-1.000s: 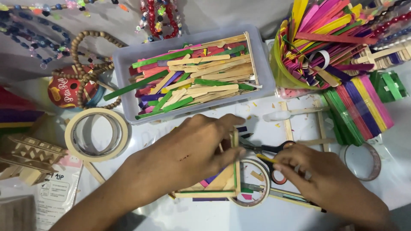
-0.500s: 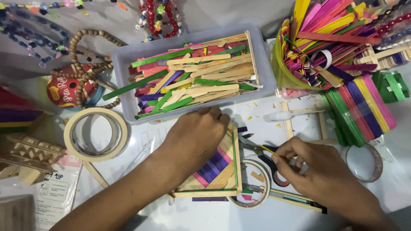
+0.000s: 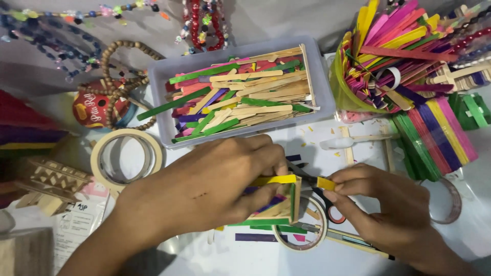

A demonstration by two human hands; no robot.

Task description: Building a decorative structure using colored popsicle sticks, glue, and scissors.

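Note:
My left hand (image 3: 215, 186) pinches a yellow craft stick (image 3: 273, 180) and rests on a flat frame of coloured sticks (image 3: 276, 207) lying on the white table. My right hand (image 3: 386, 209) works black-bladed scissors with an orange handle (image 3: 327, 202), whose blades sit across the yellow stick. A short yellow cut-off piece (image 3: 326, 183) lies against my right thumb and forefinger. Under the frame sits a roll of tape (image 3: 302, 237).
A grey tray (image 3: 161, 102) of mixed coloured sticks stands behind my hands. At right are a green cup of sticks (image 3: 353, 105) and stacked coloured sticks (image 3: 434, 138). A masking tape roll (image 3: 125, 156), bead strings (image 3: 123, 56) and a wooden model (image 3: 48, 181) lie left.
A yellow stick has appeared between my hands, now held at the scissors' blades, and a short piece is separate. My left hand shifted slightly right over the frame.

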